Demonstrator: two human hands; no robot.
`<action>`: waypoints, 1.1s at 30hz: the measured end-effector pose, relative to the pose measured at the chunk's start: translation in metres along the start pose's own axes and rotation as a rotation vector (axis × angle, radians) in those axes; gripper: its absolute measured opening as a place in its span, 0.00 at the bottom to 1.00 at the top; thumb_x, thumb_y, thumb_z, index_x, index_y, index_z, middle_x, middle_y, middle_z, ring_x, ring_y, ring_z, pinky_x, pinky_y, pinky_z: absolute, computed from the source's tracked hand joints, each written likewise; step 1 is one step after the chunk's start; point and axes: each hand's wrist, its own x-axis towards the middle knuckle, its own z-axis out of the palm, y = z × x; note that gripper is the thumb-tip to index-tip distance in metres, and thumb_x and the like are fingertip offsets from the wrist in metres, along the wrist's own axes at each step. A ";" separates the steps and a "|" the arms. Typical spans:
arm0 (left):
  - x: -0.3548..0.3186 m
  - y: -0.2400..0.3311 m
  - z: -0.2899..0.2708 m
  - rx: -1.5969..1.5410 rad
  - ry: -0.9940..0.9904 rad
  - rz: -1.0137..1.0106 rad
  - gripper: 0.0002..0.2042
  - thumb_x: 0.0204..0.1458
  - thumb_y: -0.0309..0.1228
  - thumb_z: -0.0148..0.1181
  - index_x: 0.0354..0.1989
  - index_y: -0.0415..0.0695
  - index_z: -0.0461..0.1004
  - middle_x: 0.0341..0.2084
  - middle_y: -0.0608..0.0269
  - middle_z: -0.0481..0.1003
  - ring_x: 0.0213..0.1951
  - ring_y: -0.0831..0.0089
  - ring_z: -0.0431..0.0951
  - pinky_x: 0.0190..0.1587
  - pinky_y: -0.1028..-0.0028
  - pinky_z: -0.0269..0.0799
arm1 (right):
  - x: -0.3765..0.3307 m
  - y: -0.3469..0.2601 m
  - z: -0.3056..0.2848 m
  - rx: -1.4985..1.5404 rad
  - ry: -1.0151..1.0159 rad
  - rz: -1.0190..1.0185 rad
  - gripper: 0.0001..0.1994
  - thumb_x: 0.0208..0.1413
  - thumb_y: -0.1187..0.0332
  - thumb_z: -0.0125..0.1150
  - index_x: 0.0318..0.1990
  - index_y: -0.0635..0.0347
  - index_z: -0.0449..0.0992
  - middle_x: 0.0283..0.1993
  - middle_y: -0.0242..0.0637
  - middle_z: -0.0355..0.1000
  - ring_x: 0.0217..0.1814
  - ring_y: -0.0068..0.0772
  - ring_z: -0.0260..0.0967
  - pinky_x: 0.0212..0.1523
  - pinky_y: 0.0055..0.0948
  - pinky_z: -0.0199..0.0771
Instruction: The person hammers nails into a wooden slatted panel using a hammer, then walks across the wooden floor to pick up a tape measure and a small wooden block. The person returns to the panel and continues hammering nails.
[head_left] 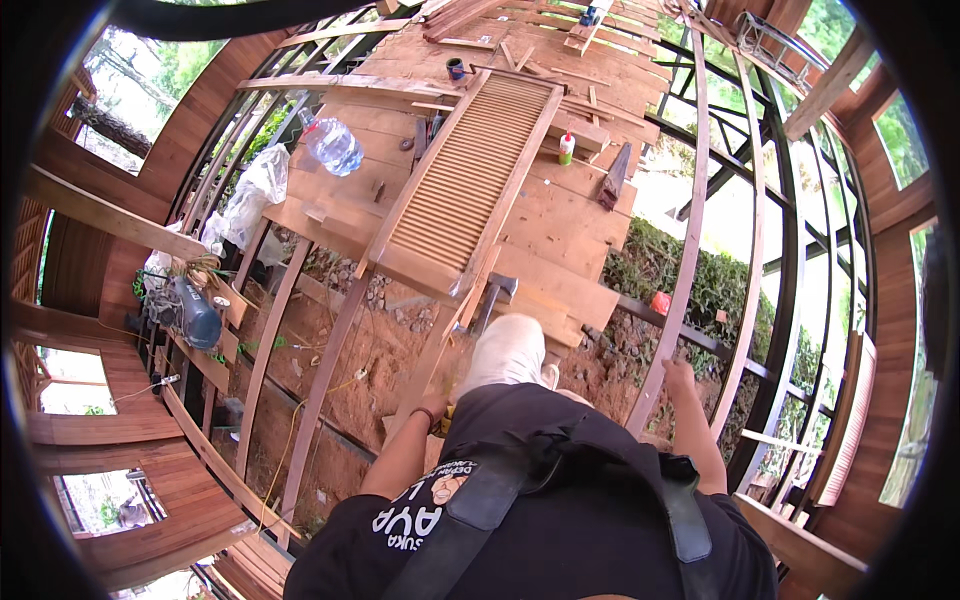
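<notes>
My right hand [680,378] is closed around a long thin wooden beam [692,240] that runs away from me on the right. Lower left of my body, my left hand [436,402] rests on a sloping wooden plank [428,360]; my dark shirt hides its fingers. Something small and yellow [447,420] shows by that wrist. My light-coloured shoe [508,350] stands just beyond both hands. A hammer [494,295] lies ahead of it on the edge of the plank floor [560,230], beside a large louvered wooden shutter [468,172].
Open floor joists [268,340] span bare reddish soil on the left. On the plank floor stand a big water bottle [332,145], a white glue bottle [567,147] and wood offcuts. Plastic bags [255,190] and a blue tool [196,315] sit left. A dark metal frame [790,300] runs right.
</notes>
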 end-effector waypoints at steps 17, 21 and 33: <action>0.228 0.245 -0.049 0.512 0.391 0.829 0.19 0.55 0.42 0.59 0.46 0.39 0.81 0.41 0.45 0.80 0.47 0.54 0.80 0.52 0.59 0.73 | 0.205 -0.137 0.132 -0.729 -0.143 -1.109 0.11 0.57 0.59 0.55 0.38 0.50 0.82 0.26 0.49 0.76 0.38 0.50 0.80 0.36 0.51 0.78; 0.267 0.364 -0.090 -0.245 -0.146 -0.030 0.16 0.57 0.39 0.57 0.41 0.40 0.81 0.32 0.48 0.81 0.36 0.58 0.82 0.42 0.59 0.77 | 0.308 -0.237 0.072 -1.180 -0.498 -0.824 0.11 0.54 0.59 0.56 0.35 0.52 0.83 0.32 0.46 0.79 0.38 0.49 0.80 0.37 0.46 0.80; 0.184 0.538 -0.126 -1.152 -0.014 0.157 0.11 0.58 0.39 0.57 0.32 0.44 0.78 0.22 0.64 0.77 0.23 0.71 0.79 0.28 0.69 0.76 | 0.463 -0.613 0.084 -0.460 -0.392 -0.353 0.15 0.53 0.60 0.66 0.33 0.67 0.80 0.23 0.36 0.74 0.25 0.30 0.73 0.28 0.34 0.72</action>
